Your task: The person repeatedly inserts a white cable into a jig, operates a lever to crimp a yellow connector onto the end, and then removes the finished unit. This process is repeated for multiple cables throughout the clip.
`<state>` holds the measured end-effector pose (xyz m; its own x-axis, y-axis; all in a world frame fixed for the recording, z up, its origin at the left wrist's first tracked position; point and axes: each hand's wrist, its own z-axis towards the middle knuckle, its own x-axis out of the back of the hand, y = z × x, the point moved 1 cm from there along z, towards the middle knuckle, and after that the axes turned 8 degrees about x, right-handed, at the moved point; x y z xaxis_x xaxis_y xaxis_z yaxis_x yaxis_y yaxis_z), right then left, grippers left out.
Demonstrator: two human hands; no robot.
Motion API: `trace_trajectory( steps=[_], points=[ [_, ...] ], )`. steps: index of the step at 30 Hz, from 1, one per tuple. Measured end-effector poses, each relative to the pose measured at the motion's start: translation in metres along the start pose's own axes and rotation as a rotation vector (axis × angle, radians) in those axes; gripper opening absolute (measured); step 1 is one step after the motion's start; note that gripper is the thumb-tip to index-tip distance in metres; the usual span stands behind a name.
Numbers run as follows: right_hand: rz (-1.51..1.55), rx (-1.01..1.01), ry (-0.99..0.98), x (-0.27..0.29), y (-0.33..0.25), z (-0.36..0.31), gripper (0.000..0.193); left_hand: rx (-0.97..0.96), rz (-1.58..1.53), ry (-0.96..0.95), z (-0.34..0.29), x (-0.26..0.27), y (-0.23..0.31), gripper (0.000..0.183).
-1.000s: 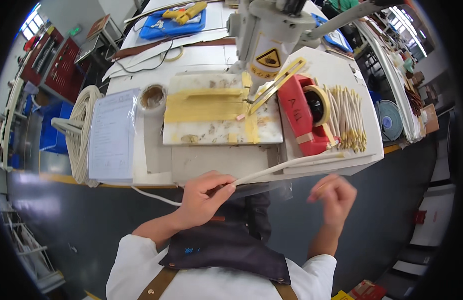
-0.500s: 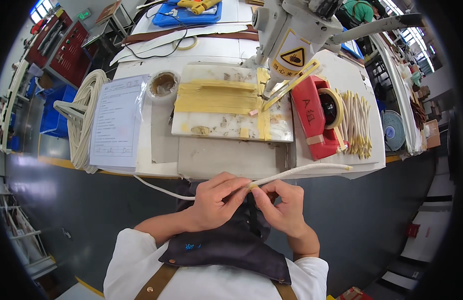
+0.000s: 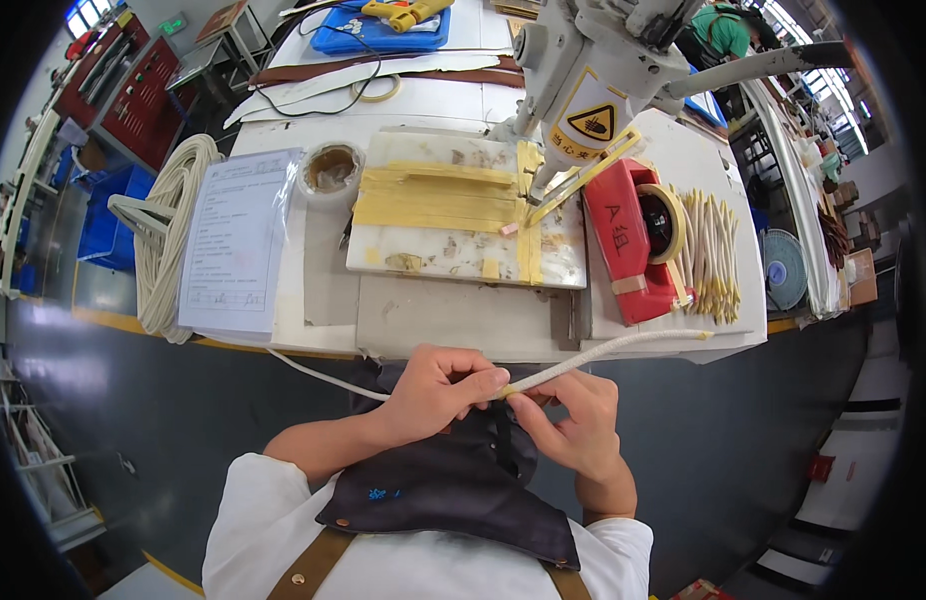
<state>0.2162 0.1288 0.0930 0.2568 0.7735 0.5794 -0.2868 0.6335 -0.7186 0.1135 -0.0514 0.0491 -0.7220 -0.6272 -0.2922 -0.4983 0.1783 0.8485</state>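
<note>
In front of the table's near edge, a white cord point(image 3: 623, 347) runs across both of my hands. My left hand point(image 3: 435, 395) is closed round it, thumb laid along the cord. Close beside it, my right hand point(image 3: 575, 418) pinches the cord between thumb and fingers, at a short band of yellow tape point(image 3: 506, 392) between the two hands. The cord's free end, also wrapped in yellow, sticks out to the right over the table edge. On the left the cord trails toward a large white coil point(image 3: 171, 245).
A white machine head point(image 3: 583, 70) stands over a white board point(image 3: 383, 245) covered with yellow tape strips. Right of it are a red tape dispenser point(image 3: 611, 235) and several cut cord pieces point(image 3: 715, 255). A sleeved paper sheet point(image 3: 235, 240) and a tape roll point(image 3: 331, 172) lie left.
My hands have shifted slightly down, still at the taped spot. The left thumb now lies straighter along the cord, and the left fingers have curled under.
</note>
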Motion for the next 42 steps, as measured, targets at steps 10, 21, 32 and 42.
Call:
trace_trajectory(
  steps=[10, 21, 32, 42],
  points=[
    [0.027, 0.006, -0.022, 0.008, 0.003, 0.001, 0.009, -0.956, 0.746, 0.356, -0.007, -0.017, 0.004, 0.014],
    [0.458, -0.097, 0.112, -0.014, 0.040, -0.021, 0.028, -0.333, 0.320, -0.057, -0.019, -0.020, 0.002, 0.023],
    [0.662, -0.144, 0.216, -0.035, 0.047, -0.041, 0.052, 0.415, -0.427, -0.585, 0.004, -0.007, -0.020, 0.032],
    [1.127, -0.321, 0.221, -0.027, 0.033, -0.041, 0.030, -1.033, 0.940, 0.399, -0.009, -0.013, -0.011, 0.029]
  ],
)
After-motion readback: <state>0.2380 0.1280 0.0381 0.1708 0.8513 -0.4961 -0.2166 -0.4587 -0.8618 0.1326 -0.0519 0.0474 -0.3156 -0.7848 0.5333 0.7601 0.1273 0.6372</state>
